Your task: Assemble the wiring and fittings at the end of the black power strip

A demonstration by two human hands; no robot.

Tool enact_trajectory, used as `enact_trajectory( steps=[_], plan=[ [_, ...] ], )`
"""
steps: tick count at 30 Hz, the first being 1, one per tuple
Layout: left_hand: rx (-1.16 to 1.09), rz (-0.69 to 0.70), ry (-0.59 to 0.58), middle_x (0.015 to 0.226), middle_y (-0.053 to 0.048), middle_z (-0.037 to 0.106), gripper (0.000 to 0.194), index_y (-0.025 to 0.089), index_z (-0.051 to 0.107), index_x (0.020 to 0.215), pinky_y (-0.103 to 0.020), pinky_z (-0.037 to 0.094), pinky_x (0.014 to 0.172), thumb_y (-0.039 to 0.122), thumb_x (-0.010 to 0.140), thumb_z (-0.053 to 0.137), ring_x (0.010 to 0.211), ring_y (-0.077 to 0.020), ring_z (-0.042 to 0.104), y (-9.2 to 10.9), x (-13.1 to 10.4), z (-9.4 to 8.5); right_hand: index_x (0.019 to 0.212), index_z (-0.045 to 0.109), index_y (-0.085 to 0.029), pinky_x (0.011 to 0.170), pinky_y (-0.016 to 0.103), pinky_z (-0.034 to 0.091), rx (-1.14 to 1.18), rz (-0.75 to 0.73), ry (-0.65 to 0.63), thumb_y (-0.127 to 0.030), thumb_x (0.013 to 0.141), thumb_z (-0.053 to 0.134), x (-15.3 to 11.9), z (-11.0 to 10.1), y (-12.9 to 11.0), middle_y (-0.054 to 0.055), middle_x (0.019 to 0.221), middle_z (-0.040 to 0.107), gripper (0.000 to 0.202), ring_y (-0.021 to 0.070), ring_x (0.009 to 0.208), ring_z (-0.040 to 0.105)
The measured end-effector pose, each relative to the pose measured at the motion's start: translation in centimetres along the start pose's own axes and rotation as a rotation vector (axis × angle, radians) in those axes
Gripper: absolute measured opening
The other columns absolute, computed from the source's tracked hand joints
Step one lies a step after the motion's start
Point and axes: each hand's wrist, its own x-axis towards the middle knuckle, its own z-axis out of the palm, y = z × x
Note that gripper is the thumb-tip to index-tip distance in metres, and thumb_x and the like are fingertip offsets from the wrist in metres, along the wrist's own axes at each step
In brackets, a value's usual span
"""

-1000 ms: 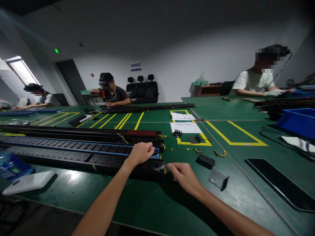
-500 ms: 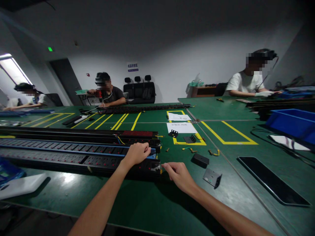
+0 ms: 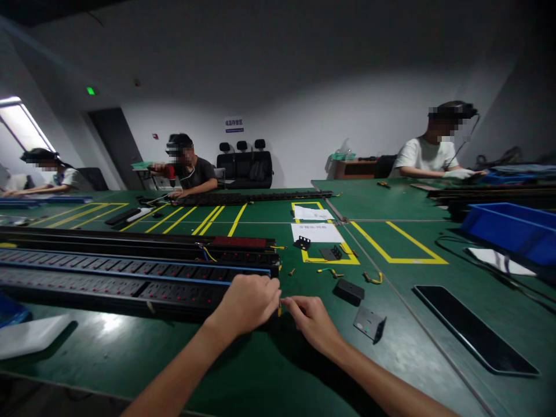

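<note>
Long black socket strips (image 3: 174,292) with red dots lie side by side at the left, one edged in blue. My left hand (image 3: 252,301) is closed over the right end of the nearest strip, its fingertips at the strip's end; what they pinch is hidden. Just right of that end, my right hand (image 3: 309,315) has thumb and index finger pressed together beside a small yellow piece (image 3: 280,308). Whatever sits between those fingertips is too small to name. A black block (image 3: 348,292) and a grey bracket (image 3: 369,323) lie right of my right hand.
A phone-like black slab (image 3: 475,330) and a blue bin (image 3: 512,231) are at the right. Yellow-green wires (image 3: 330,272), papers (image 3: 316,233) and black brackets (image 3: 302,242) lie ahead. A white object (image 3: 35,337) is front left. Other people sit across the green table.
My left hand has moved right and down to the strip's end, near my right fingertips. My right hand has shifted slightly down. The view has tilted a little, and a co-worker's red drill shows more clearly.
</note>
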Motion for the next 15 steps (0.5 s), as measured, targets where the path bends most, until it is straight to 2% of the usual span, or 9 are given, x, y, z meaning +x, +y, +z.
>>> enact_trajectory(
  steps=[3,6,8,11,15],
  plan=[
    [-0.151,0.064,-0.041,0.085,-0.004,0.069,0.023,0.024,0.061,0.089,-0.031,0.041,0.064,0.036,0.098,0.043,0.077,-0.0207,0.063,2.9,-3.3,0.0,0.055,0.052,-0.017,0.051,0.024,0.025,0.008,-0.002,0.009,-0.042,0.098,0.040,0.0,-0.1,-0.2,-0.002,0.049,0.045,0.051,0.0116,0.050,0.041],
    [-0.263,-0.006,-0.016,0.075,0.000,0.067,0.019,0.025,0.059,0.080,-0.030,0.036,0.059,0.033,0.095,0.050,0.068,-0.0169,0.061,4.8,-6.2,1.2,0.052,0.049,-0.018,0.051,0.024,0.026,0.009,0.032,0.012,-0.042,0.098,0.041,0.1,-0.1,-0.5,-0.003,0.047,0.046,0.052,0.0107,0.048,0.042],
    [-0.263,-0.096,0.042,0.070,0.002,0.064,0.021,0.023,0.057,0.076,-0.028,0.034,0.054,0.026,0.095,0.048,0.060,-0.0140,0.059,5.5,-7.5,2.4,0.052,0.050,-0.017,0.051,0.023,0.026,0.002,0.054,0.001,-0.043,0.098,0.041,0.3,-0.2,-0.6,-0.003,0.047,0.047,0.053,0.0102,0.047,0.042],
    [-0.274,-0.116,0.177,0.062,0.004,0.059,0.023,0.022,0.053,0.072,-0.025,0.032,0.050,0.025,0.095,0.048,0.054,-0.0111,0.057,5.9,-8.5,4.6,0.053,0.052,-0.017,0.050,0.023,0.026,-0.041,0.057,-0.049,-0.043,0.098,0.040,0.4,-1.0,-0.8,-0.002,0.048,0.049,0.053,0.0097,0.047,0.044],
    [-0.294,-0.147,0.342,0.059,0.006,0.056,0.025,0.023,0.053,0.073,-0.025,0.034,0.049,0.025,0.098,0.045,0.050,-0.0104,0.057,5.9,-8.8,7.1,0.059,0.056,-0.017,0.051,0.024,0.023,-0.291,-0.037,-0.151,-0.039,0.100,0.040,0.0,-3.8,-1.0,-0.001,0.053,0.055,0.049,0.0093,0.048,0.043]
  ],
)
